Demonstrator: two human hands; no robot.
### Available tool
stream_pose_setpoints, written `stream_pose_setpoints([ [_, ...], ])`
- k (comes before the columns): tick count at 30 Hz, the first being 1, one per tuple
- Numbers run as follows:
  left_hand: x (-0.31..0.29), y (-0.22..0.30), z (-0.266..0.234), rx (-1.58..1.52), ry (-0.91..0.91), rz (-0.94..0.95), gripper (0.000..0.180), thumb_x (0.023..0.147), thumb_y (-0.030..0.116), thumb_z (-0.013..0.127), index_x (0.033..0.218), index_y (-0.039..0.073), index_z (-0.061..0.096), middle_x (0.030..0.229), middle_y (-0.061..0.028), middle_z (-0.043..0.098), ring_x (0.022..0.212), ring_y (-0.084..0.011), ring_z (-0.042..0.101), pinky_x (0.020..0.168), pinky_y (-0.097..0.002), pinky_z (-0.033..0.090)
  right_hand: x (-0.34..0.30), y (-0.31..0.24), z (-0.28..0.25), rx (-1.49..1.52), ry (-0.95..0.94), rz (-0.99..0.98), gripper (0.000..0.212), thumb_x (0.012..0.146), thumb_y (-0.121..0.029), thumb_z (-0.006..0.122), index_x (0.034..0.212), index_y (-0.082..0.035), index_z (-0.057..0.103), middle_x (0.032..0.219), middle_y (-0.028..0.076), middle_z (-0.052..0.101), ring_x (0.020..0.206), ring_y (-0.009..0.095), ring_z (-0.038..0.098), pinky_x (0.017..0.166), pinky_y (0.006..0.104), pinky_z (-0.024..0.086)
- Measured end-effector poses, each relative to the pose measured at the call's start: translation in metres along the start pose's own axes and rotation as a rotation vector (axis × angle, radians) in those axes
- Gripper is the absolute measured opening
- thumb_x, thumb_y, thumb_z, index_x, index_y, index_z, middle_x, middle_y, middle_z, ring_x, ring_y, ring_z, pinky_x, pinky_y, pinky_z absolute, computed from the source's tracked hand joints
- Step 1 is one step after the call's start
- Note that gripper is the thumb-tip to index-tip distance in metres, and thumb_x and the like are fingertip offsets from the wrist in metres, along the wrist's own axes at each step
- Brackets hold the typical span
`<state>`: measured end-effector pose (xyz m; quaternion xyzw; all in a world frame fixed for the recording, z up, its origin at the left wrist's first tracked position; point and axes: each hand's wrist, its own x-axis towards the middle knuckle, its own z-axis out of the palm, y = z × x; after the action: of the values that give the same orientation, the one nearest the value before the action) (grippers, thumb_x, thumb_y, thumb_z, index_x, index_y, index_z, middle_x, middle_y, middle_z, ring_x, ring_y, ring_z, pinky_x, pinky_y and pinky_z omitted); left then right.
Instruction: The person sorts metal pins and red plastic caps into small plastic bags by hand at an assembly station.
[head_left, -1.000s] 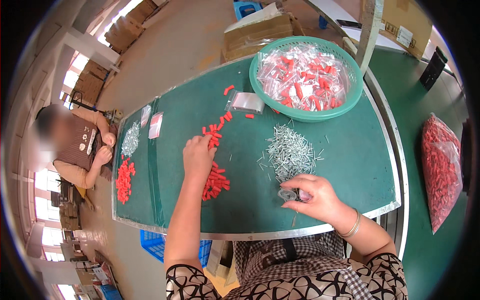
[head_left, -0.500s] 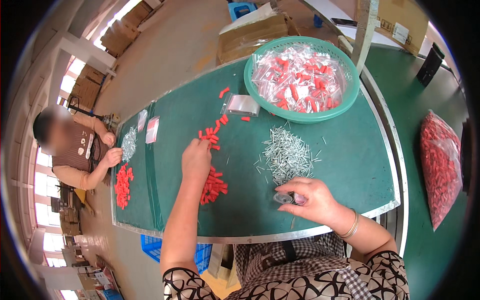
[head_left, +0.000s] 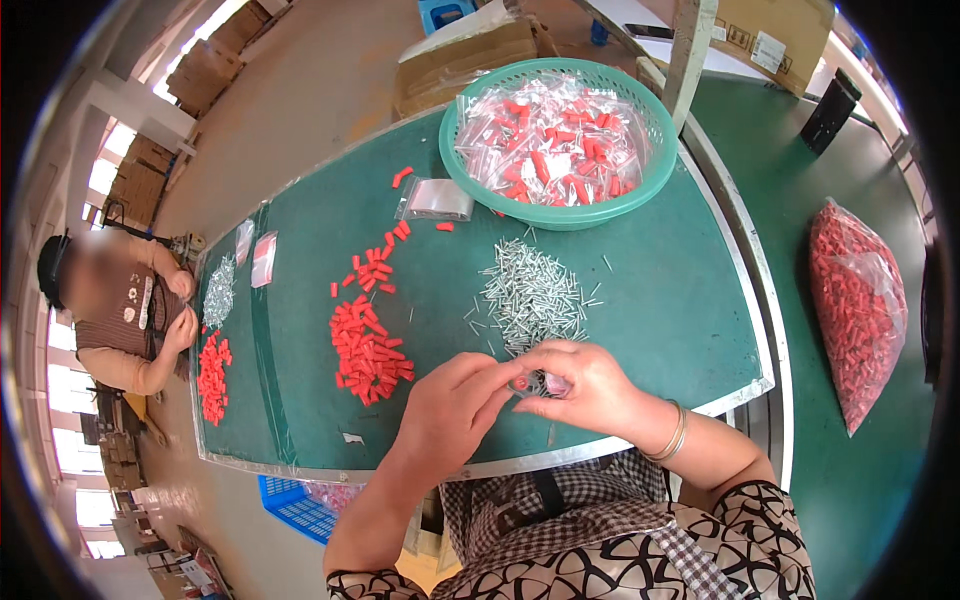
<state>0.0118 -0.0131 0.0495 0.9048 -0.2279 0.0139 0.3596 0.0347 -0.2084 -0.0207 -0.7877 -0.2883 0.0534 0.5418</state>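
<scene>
My right hand (head_left: 595, 390) is closed round a small clear plastic zip bag (head_left: 535, 386) near the table's front edge. Against the bag's mouth are the fingers of my left hand (head_left: 455, 405), pinched on a short red plastic tube (head_left: 519, 383) that shows at the fingertips. How far the tube sits inside the bag is hard to make out. Just beyond both hands lies a heap of thin silver metal pins, perhaps screws or nails (head_left: 530, 295). A pile of similar red tubes (head_left: 368, 350) is spread farther left on the green tabletop (head_left: 440, 300).
A green basket (head_left: 560, 217) of filled bags stands at the far right, beside a stack of flat bags (head_left: 440, 199). On the right-hand table lies a big bag of red tubes (head_left: 855, 310). A person (head_left: 125, 310) works at the left edge with similar piles.
My left hand has left the red pile and come right to the bag, bringing a red tube. My right hand still holds the bag. The whole view has shifted a little.
</scene>
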Motion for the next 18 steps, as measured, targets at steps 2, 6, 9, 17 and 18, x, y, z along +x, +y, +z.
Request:
stream_pose_setpoints([
  [2,-0.001,0.000,0.002,-0.015,0.024,-0.002,0.021,0.080,0.001,0.069,0.101,0.005,0.066,0.092,-0.0091,0.064,0.075,-0.0213,0.063,0.062,-0.0302,0.050,0.000,-0.001,-0.002,0.000,0.012,-0.005,0.037,0.073,-0.022,0.076,0.106,-0.009,0.066,0.092,0.007,0.065,0.077,0.025,0.064,0.068,0.0352,0.052],
  [6,-0.003,0.005,0.007,-0.139,0.116,-0.016,0.022,0.078,0.000,0.070,0.099,0.004,0.065,0.093,-0.0093,0.064,0.075,-0.0212,0.063,0.062,-0.0297,0.051,-0.002,0.001,-0.002,0.004,0.049,-0.044,0.037,0.074,-0.021,0.076,0.107,-0.009,0.066,0.092,0.007,0.065,0.078,0.025,0.064,0.069,0.0352,0.053],
  [9,-0.004,0.004,0.020,-0.183,0.136,0.040,0.022,0.078,-0.001,0.071,0.098,0.004,0.066,0.095,-0.0096,0.063,0.076,-0.0206,0.063,0.062,-0.0293,0.051,-0.002,0.001,-0.001,-0.010,0.094,-0.104,0.037,0.074,-0.020,0.076,0.108,-0.009,0.066,0.092,0.007,0.065,0.079,0.025,0.064,0.069,0.0351,0.053],
  [17,-0.003,0.012,0.040,0.101,0.293,0.037,0.017,0.076,0.003,0.074,0.090,0.002,0.065,0.096,-0.0120,0.062,0.076,-0.0237,0.063,0.062,-0.0320,0.051,-0.003,-0.003,-0.001,-0.148,0.185,-0.083,0.042,0.070,-0.016,0.080,0.108,-0.008,0.066,0.088,0.005,0.065,0.067,0.019,0.063,0.059,0.0287,0.053],
  [18,-0.005,0.010,0.043,0.104,0.296,0.037,0.017,0.076,0.003,0.074,0.090,0.002,0.065,0.096,-0.0120,0.062,0.076,-0.0237,0.063,0.062,-0.0320,0.051,-0.003,-0.003,-0.001,-0.148,0.185,-0.087,0.042,0.070,-0.016,0.080,0.108,-0.008,0.066,0.088,0.005,0.065,0.067,0.019,0.063,0.059,0.0287,0.053],
])
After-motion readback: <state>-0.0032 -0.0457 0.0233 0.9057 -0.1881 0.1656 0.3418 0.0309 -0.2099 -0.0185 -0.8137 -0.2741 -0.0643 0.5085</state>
